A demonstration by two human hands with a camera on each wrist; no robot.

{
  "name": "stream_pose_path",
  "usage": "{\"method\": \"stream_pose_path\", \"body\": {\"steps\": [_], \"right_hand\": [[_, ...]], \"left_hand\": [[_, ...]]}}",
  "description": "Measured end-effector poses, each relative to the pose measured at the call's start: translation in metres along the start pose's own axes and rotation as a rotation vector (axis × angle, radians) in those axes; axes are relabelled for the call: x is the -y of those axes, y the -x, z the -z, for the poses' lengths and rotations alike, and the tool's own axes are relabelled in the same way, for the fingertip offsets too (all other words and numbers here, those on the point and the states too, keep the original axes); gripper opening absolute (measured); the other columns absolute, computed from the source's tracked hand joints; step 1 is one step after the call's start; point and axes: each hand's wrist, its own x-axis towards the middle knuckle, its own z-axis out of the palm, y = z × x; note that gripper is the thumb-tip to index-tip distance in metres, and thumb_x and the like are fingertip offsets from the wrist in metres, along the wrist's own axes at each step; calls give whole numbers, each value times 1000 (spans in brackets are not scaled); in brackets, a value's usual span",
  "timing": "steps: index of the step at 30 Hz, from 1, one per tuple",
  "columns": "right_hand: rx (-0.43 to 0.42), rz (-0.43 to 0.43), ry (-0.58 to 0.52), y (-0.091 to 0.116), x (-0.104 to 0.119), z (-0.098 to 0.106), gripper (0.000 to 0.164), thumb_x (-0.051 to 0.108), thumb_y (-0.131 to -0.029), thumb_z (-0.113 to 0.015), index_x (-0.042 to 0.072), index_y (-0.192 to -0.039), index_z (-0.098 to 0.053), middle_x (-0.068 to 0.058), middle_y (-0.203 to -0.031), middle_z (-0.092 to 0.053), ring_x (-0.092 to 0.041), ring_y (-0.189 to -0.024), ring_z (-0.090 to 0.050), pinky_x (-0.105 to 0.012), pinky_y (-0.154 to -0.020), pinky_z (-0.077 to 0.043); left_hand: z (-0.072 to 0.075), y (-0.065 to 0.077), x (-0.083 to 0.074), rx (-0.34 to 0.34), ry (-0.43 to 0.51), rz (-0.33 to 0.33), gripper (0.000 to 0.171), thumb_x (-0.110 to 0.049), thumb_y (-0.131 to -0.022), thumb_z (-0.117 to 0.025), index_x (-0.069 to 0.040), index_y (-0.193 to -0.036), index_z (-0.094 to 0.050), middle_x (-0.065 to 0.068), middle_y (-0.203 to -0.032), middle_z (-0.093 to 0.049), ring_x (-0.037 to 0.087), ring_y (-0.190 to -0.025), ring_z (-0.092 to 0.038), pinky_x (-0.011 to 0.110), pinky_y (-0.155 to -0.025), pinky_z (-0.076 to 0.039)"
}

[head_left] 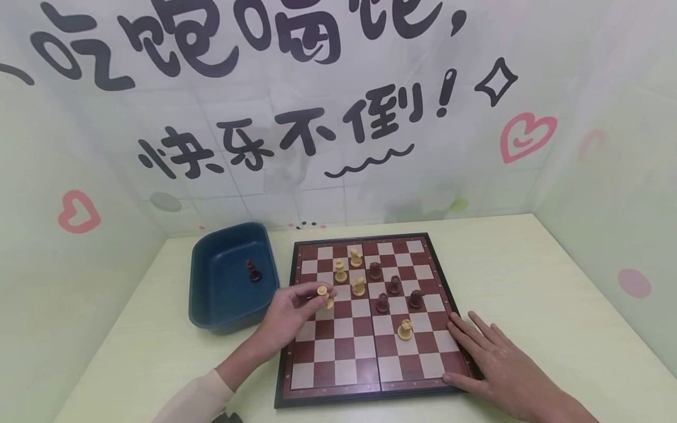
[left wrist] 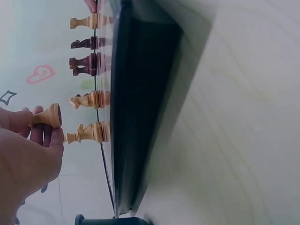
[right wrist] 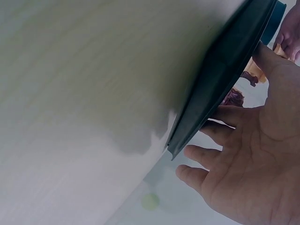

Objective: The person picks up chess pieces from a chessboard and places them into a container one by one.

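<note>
Over the left half of the chessboard (head_left: pixel 346 371), my left hand (head_left: pixel 290 310) pinches a cream chess piece (left wrist: pixel 50 116) between thumb and fingers. In the left wrist view that piece is tilted, its round base showing, raised off the board. Cream pieces stand nearby on the squares, among them a knight (head_left: pixel 358 286) and a taller piece (head_left: pixel 340 271). My right hand (head_left: pixel 497 365) lies along the board's right edge, fingers spread and fairly straight, thumb at the near corner. The closest piece to it is a cream rook (head_left: pixel 405 329).
Several dark pieces (head_left: pixel 394 284) stand right of the board's middle seam. Left of the board sits a blue tub (head_left: pixel 233 320), with one dark chess piece (head_left: pixel 254 271) inside. A wall (head_left: pixel 296 205) with printed writing rises behind the pale table (head_left: pixel 143 352), and side walls flank it.
</note>
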Motion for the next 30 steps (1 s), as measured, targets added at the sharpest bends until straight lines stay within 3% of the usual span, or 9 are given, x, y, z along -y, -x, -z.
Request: {"method": "stream_pose_path", "body": {"steps": [12,20,30], "right_hand": [[-8,9,4,-1,-2,-2,90,71,-89,-61,9,-153,-46,-4,-160,-38,-36,-148,-27,-15,-112,13],[-15,9,3,0,-1,-3,90,70,-90,-61,9,-153,-46,-4,-160,-39,-36,-148,-27,-15,-113,12],[-13,7,0,0,0,-2,89,70,-90,-61,9,-153,-46,-4,-160,-39,-37,-147,-28,-16,-114,11]], "left_hand": [[17,2,-5,-72,-25,-5,29,-5,-100,-65,0,-128,-68,17,-122,-70,22,-111,-68,31,-95,-53],[32,2,-5,-109,-61,-43,30,-5,-99,-66,4,-128,-67,16,-118,-72,19,-111,-67,25,-94,-52],[54,9,-8,-210,-34,-69,30,-1,-99,-66,7,-127,-66,20,-121,-70,14,-108,-68,24,-95,-51]]}}
